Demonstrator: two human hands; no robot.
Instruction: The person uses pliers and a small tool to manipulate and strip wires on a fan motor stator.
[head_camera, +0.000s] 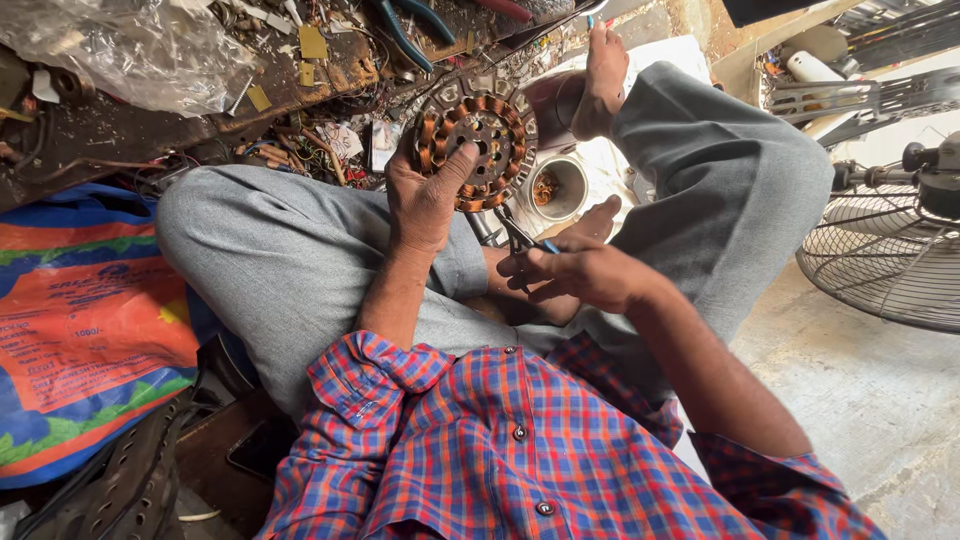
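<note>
Above our crossed legs, our left hand (425, 195) clamps the round copper-wound motor core (478, 138) upright by its lower edge; our right hand (580, 272), closed on small pliers (517, 237), sits just below it, tips pointing up toward the core.

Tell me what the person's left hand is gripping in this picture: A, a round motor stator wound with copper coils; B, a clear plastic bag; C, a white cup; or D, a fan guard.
A: the left hand is wrapped around the edge of the round stator, whose copper coils show around its ring, while the right hand holds small pliers just below it.
</note>
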